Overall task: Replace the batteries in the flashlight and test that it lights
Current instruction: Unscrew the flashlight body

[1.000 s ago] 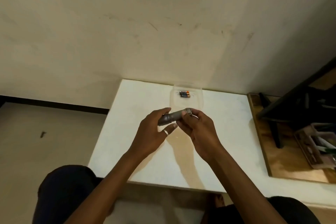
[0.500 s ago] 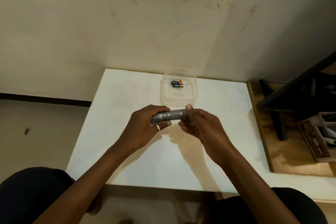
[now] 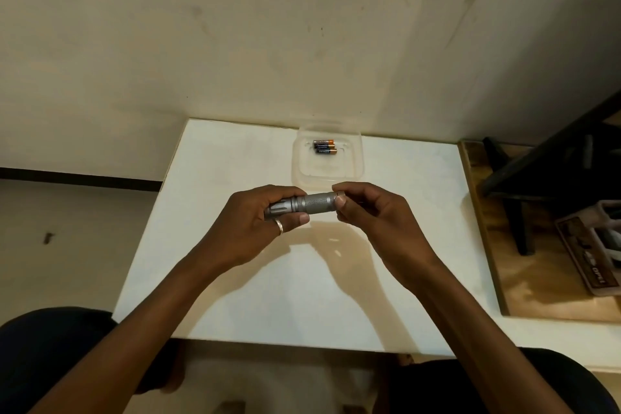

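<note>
One flashlight (image 3: 312, 203) held level over the worktop (image 3: 235, 296).
Left hand (image 3: 255, 232) grips its head; right hand (image 3: 376, 228) pinches its tail; three batteries (image 3: 324, 146) behind.

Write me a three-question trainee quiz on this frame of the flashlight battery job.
1. True or false: only the left hand touches the flashlight.
2. Where are the batteries? A: in the clear container; B: in the right hand; C: in the left hand.
3. Fill in: the ring is on the ___ hand.
Key: 1 false, the right hand pinches its other end; 2 A; 3 left.
</note>
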